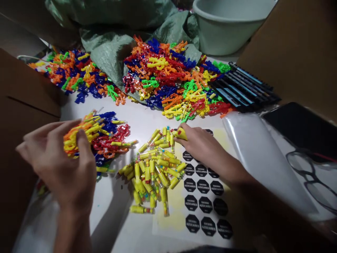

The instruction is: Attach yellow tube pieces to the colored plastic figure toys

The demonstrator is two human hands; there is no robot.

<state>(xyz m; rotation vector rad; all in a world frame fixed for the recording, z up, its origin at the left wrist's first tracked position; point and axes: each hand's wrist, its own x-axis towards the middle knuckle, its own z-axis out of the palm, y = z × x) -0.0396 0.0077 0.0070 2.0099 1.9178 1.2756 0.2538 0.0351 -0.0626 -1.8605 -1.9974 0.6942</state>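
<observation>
My left hand (56,158) curves over a mixed heap of small plastic pieces (100,135) in yellow, orange, blue and red, its fingertips on the yellow ones. Whether it grips any is hard to tell. A loose pile of yellow tube-shaped pieces (152,172) lies between my hands. My right hand (207,151) pinches a small yellow piece (180,134) at the pile's upper edge. Under that wrist lies a sheet of black octagonal "EXCESO AZÚCARES" stickers (202,200), some spots on it bare and yellowish.
Two large multicoloured heaps of plastic pieces (168,79) lie behind, on a green woven sack (110,45). A pale basin (226,26) stands at the back. On the right are black-and-blue strip racks (243,86), a clear plastic sheet (263,158), eyeglasses (310,179) and cardboard flaps (297,45).
</observation>
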